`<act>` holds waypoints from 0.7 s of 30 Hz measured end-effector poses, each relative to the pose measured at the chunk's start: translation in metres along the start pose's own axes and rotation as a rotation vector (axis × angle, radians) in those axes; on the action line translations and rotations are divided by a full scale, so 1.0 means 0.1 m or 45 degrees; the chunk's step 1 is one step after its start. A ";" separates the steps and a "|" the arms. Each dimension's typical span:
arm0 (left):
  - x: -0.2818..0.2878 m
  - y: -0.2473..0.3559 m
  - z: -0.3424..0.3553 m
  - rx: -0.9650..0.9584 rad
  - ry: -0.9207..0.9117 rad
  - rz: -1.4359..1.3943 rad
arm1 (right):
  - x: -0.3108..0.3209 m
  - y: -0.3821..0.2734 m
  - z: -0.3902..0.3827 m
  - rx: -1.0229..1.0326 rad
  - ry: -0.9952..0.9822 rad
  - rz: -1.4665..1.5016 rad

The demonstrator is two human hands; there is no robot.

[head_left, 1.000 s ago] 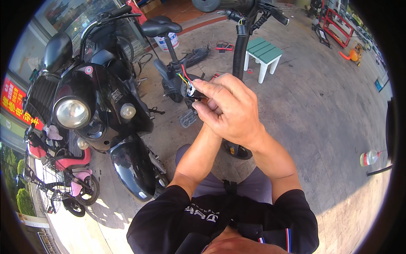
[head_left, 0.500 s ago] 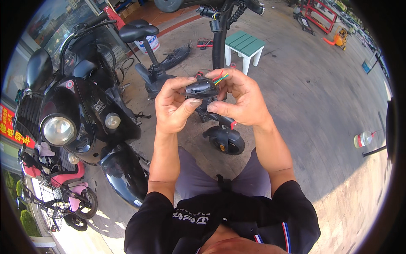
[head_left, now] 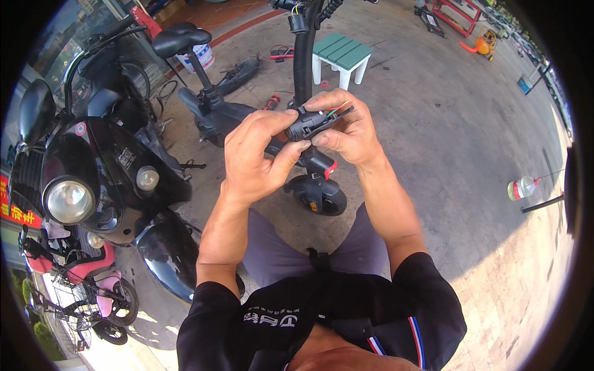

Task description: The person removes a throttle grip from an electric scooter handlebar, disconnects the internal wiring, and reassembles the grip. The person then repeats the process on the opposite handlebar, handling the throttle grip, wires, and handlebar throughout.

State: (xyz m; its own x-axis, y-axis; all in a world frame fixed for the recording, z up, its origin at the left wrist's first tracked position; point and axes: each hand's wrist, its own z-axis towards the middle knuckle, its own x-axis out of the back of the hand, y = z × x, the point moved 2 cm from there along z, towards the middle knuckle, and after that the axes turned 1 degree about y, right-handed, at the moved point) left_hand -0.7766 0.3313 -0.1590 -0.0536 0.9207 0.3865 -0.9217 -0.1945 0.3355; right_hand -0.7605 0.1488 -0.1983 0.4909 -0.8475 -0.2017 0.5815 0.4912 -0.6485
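Note:
Both hands hold a small black plastic part (head_left: 307,125) with several coloured wires (head_left: 339,109) coming out of its right end. My left hand (head_left: 257,154) pinches its left end between thumb and fingers. My right hand (head_left: 346,128) grips its right end, with the wires running past the fingers. Just below and behind the hands stands a small black folding electric bike (head_left: 312,185), its front wheel and stem under my wrists.
A black scooter (head_left: 105,167) with a round headlight stands at the left. A green-topped white stool (head_left: 341,55) is behind the bike. A plastic bottle (head_left: 521,187) lies on the concrete at the right. A pink bicycle (head_left: 80,284) is at the lower left.
My hands have come apart from a tight overlapping grip and now hold the black part by its two ends, closer to the view's middle. The view has tilted a little.

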 end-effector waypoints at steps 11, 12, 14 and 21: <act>-0.19 -0.05 0.07 0.172 0.087 0.012 | 0.07 0.28 -0.03 -0.193 0.172 0.473; -0.20 -0.06 0.08 0.191 0.076 0.008 | 0.08 0.29 -0.03 -0.196 0.167 0.498; -0.20 -0.06 0.11 0.231 0.055 -0.033 | 0.09 0.31 -0.03 -0.217 0.177 0.566; -0.23 0.01 0.17 0.308 0.029 -0.029 | 0.08 0.42 -0.03 -0.213 0.138 0.832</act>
State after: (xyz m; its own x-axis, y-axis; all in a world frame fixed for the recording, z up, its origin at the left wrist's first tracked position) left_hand -0.7698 0.3045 -0.1528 -0.0455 0.9327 0.3579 -0.8041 -0.2468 0.5408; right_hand -0.7342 0.1622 -0.2291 0.6344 -0.4069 -0.6573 0.0749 0.8786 -0.4716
